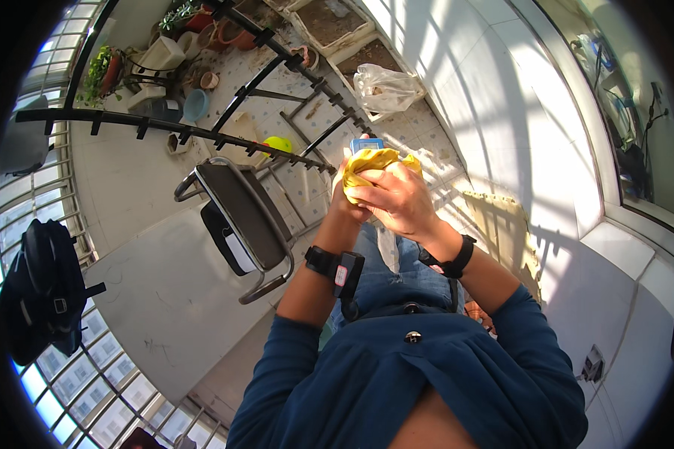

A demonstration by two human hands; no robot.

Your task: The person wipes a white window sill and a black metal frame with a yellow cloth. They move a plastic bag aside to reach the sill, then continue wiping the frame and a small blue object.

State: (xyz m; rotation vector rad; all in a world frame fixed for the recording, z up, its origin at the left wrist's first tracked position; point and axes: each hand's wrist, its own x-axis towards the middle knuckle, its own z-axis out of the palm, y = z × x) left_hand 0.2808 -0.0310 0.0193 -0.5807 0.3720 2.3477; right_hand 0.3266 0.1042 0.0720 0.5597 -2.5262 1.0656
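In front of my body, both hands meet around a crumpled yellow cloth (370, 161). My right hand (397, 199) presses and pinches the cloth from above, with its fingers bent. My left hand (345, 199) is partly hidden under the cloth. It grips a small blue device (366, 144), whose top end with a little screen-like window pokes out beyond the cloth. The rest of the device is covered, so its full shape cannot be told. Black straps circle both wrists, and a black box sits on the left one.
A black metal rack (247, 95) stands ahead. To the left are a dark-seated chair (247, 216), a light tabletop (163, 292) and a hanging backpack (42, 292). Flowerpots (236, 35), a plastic bag (386, 88) and a yellow-green ball (278, 145) lie beyond. A tiled wall (500, 84) runs along the right.
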